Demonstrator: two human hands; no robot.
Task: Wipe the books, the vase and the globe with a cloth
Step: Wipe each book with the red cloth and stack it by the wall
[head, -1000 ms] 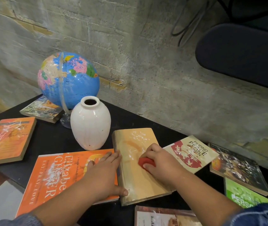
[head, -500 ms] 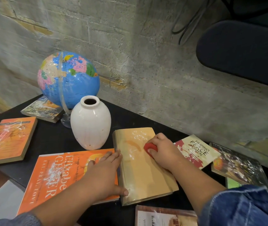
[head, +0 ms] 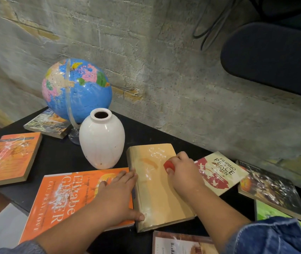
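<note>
Step in hand: wiping the tan book (head: 153,191), which lies flat on the tabletop (head: 59,158) at 4 o'clock from the white vase (head: 102,138).
Right hand (head: 182,175): grip curled round a red cloth (head: 169,165), pressed on the cover's far half.
Left hand (head: 116,195): grip spread flat on the orange book (head: 59,202), thumb touching the tan book's near left corner.
Doing it well: probably long overlapping strokes toward 6 o'clock with the left hand bracing, then the white smears at 12 o'clock.
Globe (head: 78,88): at 11 o'clock from the vase.
Hard to see: most of the cloth is hidden in the fist, the tan cover's title is illegible, and the green book (head: 267,210) at 5 o'clock is cut off.
</note>
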